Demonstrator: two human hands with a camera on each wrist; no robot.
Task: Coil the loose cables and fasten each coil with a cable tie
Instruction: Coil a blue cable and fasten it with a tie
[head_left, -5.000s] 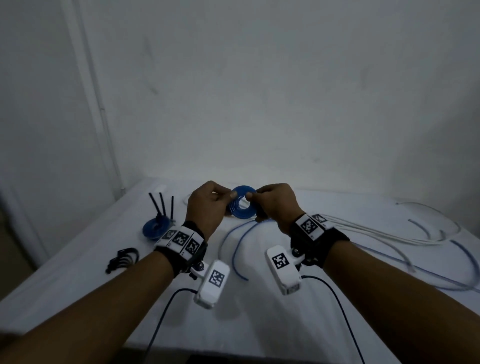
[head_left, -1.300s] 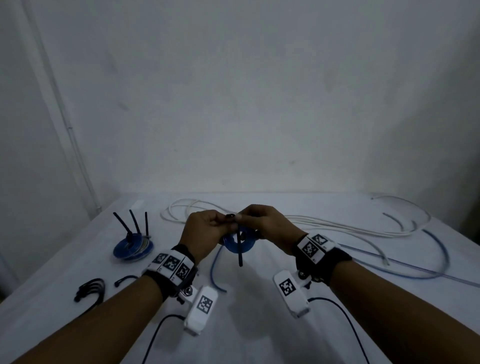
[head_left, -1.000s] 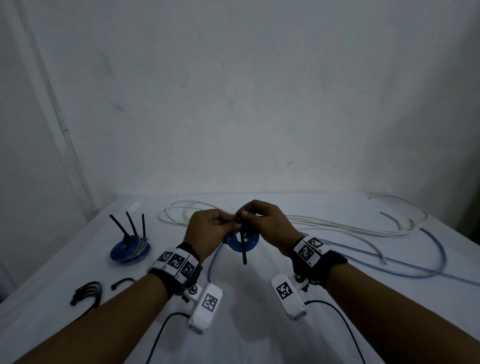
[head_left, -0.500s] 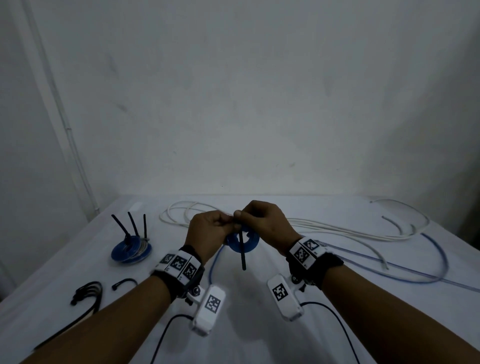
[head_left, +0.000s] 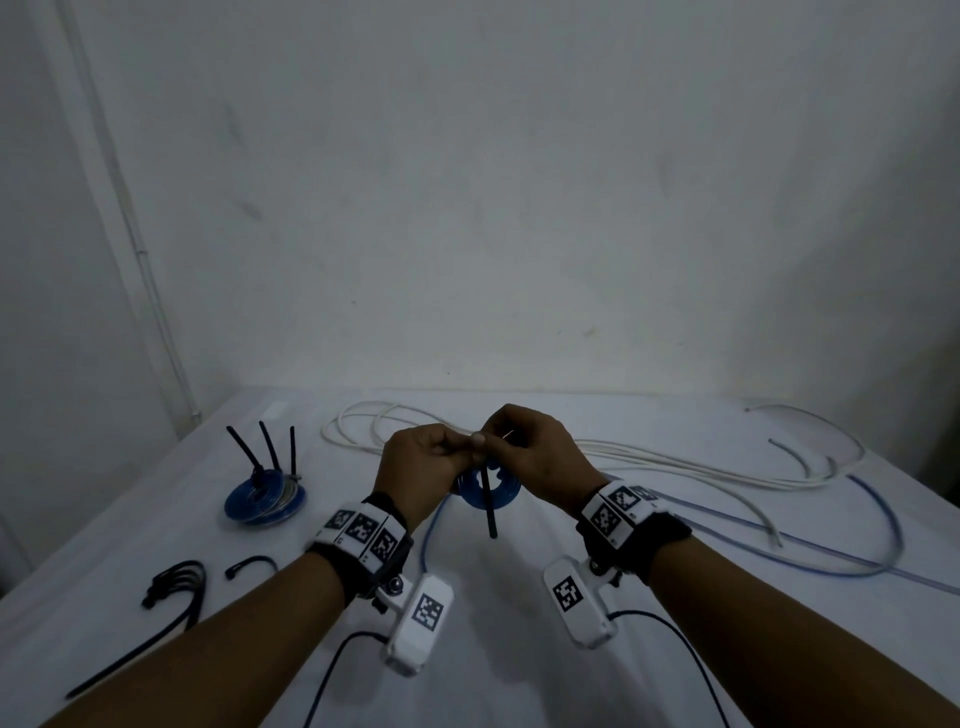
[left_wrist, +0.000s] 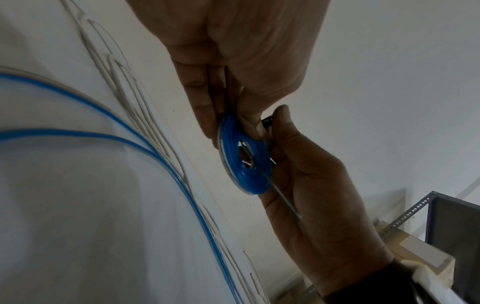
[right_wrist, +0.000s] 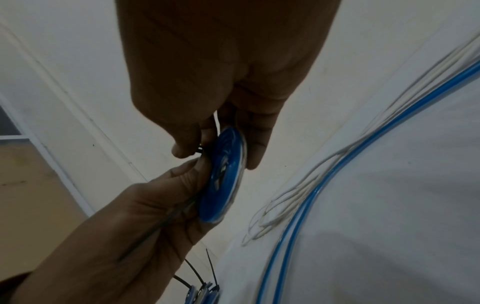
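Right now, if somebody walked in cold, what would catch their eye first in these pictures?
Probably the small blue cable coil held above the table's middle between the left hand and the right hand, with a black cable tie hanging through it. Next, the finished blue coil at the left, its three tie tails sticking up, and the loose white cables sprawled across the far right.

A white cloth-covered table (head_left: 519, 649) is backed by a plain white wall (head_left: 519, 208); a grey perforated metal shelf frame (left_wrist: 405, 214) is seen beside it.
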